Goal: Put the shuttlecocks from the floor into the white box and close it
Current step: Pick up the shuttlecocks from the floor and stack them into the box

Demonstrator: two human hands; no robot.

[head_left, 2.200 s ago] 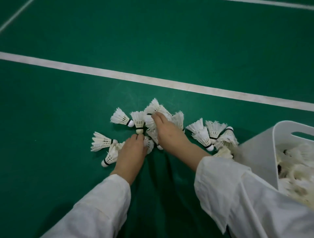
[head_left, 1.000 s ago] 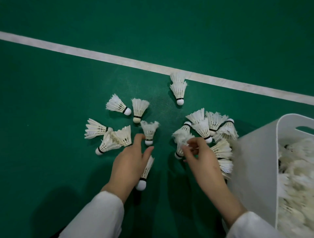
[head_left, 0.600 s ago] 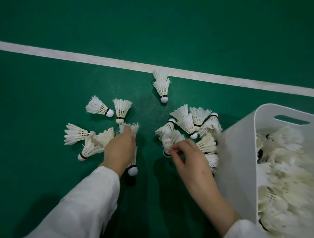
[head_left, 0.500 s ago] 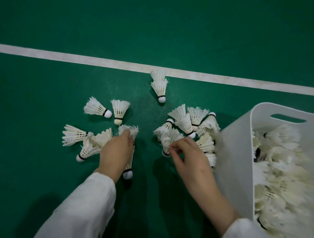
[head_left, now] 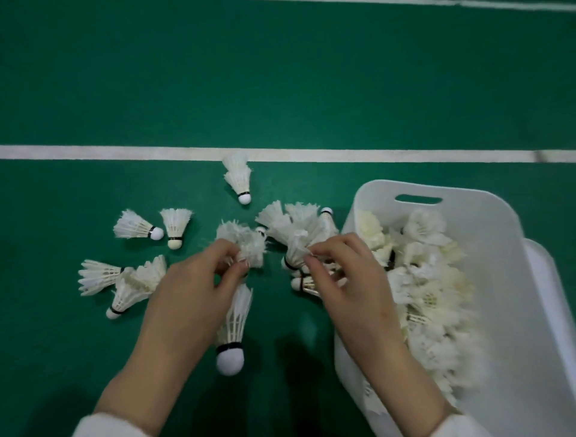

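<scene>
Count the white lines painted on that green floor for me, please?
2. One line crosses the floor by the farthest shuttlecock; a second line runs along the picture's top edge. Others may lie out of view.

I get a dim, evenly lit view, soft shadows on the floor (head_left: 296, 358) at six o'clock, shuttlecocks (head_left: 436, 327) blurred at four o'clock.
</scene>
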